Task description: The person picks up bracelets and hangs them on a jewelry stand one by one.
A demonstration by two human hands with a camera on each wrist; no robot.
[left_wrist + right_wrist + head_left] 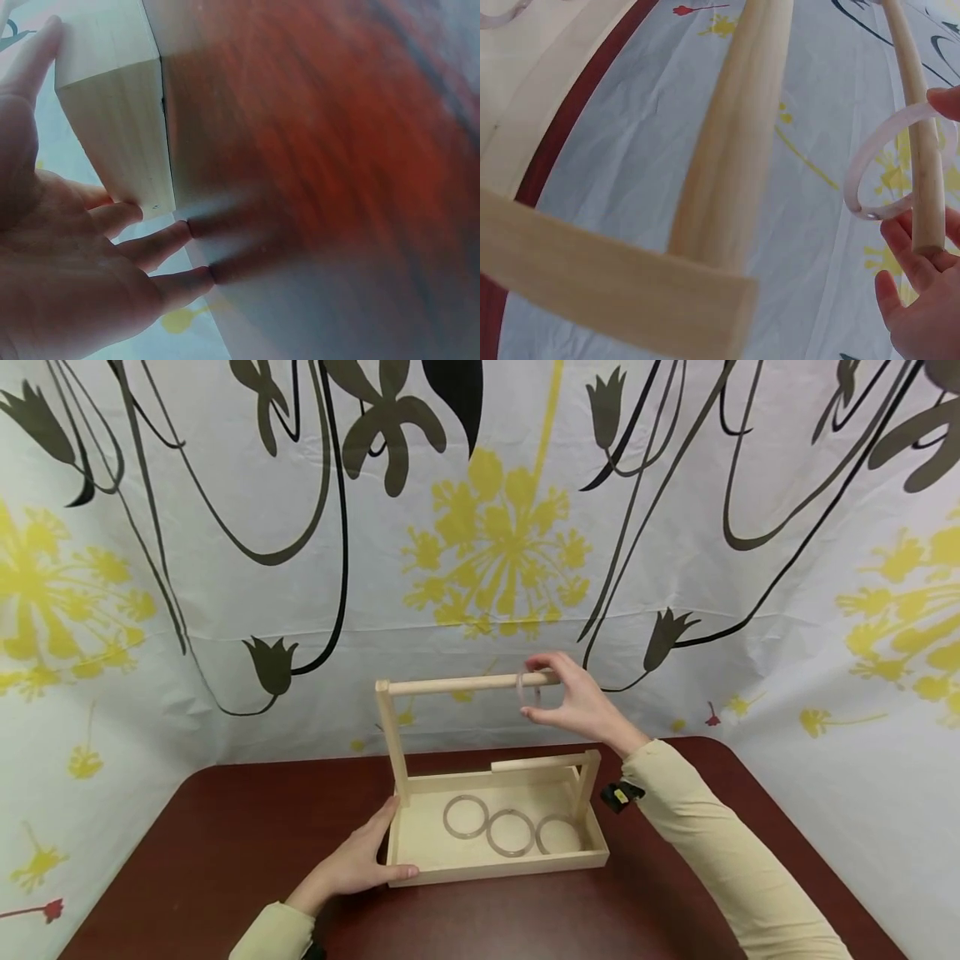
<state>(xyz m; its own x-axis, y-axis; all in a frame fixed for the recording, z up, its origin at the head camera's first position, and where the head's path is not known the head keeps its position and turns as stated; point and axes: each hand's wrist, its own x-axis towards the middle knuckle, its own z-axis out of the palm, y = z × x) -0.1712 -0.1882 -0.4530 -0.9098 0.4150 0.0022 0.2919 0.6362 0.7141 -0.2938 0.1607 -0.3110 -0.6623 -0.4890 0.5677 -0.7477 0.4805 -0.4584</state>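
A pale pink translucent bangle encircles the upper rod of a wooden stand, close to the rod's free right end. My right hand holds this bangle between thumb and fingers; in the right wrist view the ring hangs tilted around the rod. Against the left end of the stand's tray rests my left hand, its thumb along the front wall. The left wrist view shows its fingers spread beside the tray's corner. Three similar bangles lie on the tray floor.
A shorter, lower rod reaches leftward from the right post; the tall left post carries the upper rod. Beneath is a dark red table. Patterned cloth hangs behind and at both sides.
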